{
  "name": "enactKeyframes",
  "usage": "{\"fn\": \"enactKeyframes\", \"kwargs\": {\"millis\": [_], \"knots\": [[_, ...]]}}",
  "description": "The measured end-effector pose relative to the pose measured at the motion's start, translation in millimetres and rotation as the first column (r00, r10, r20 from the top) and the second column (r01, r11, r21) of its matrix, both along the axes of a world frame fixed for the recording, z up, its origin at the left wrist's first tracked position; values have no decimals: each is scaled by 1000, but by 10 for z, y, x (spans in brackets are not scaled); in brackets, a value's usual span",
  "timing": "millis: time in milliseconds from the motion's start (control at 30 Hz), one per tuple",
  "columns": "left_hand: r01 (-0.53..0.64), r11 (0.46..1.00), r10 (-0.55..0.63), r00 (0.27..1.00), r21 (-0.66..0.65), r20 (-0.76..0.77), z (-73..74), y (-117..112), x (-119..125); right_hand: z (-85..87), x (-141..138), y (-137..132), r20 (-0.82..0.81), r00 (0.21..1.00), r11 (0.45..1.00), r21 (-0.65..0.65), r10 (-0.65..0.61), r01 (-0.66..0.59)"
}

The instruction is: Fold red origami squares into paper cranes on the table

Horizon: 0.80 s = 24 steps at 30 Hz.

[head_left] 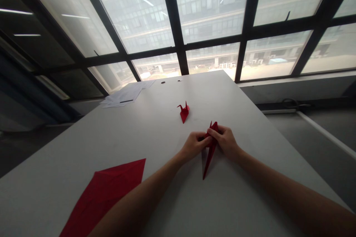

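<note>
Folded paper (pixel 210 154), red and narrow, is occupying both hands just over the worktop (pixel 144 129), right of its middle. Its long point is tapering toward the wearer; a shorter tip is projecting beyond the fingers. Left grip (pixel 195 143) is pinching the left side between thumb and fingers; right grip (pixel 227 140) is grasping the upper part, thumb lying on top. Both thumbs are hiding the crease beneath, so one cannot tell whether layers are being parted or pressed.

Shaping the folds, as the step appears to be, is calling for one grip steadying the body while the other is creasing lightly; matched edges should be keeping the thin point straight, whereas heavy pressure would be risking a bent tip.

Just beyond the hands, a finished-looking red crane (pixel 184 113) is standing on the worktop, apart from the work. To the left, a flat red sheet (pixel 111 183) is lying near the wearer, partly concealed by the left forearm (pixel 144 192). Farther off, white papers (pixel 130 92) are overlapping at the left edge. No container is showing; these items are lying directly on the worktop. Behind everything, dark-framed windows (pixel 208 11) are rising, and a blue curtain (pixel 25 81) is hanging at left.
</note>
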<state>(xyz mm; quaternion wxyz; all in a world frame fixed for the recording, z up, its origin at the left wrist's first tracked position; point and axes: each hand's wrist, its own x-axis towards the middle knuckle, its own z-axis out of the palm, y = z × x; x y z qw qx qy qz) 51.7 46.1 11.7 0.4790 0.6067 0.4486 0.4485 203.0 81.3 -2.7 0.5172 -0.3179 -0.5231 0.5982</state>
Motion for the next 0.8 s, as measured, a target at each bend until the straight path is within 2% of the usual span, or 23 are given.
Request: {"fn": "enactKeyframes", "kwargs": {"millis": [133,233,333,433,567,633,733,800], "knots": [[-233,972,226,959,20,170,-18,30,-49,36,-21,0,-53,998,999,-5,44,-44],[-341,940,327,887,-17,326,-58,75,-87,60,-41,-25,43,994,994,23,104,-105],[-337,940,329,866,-47,376,-84,99,-88,67,-59,-56,107,987,991,52,116,-122],[-307,951,296,882,-31,366,-80,85,-61,55,-68,-65,109,990,995,30,88,-92],[-266,964,253,893,-17,371,-77,65,-45,37,-66,-62,107,988,993,31,112,-116],[-299,954,283,887,-12,365,-94,75,-59,36,-65,-69,106,990,993,53,95,-101],[-389,920,372,840,-40,394,-128,107,-91,29,-69,-85,81,996,991,125,45,-55],[-407,911,394,813,-67,429,-141,125,-105,13,-76,-86,96,995,983,178,33,-50]]}}
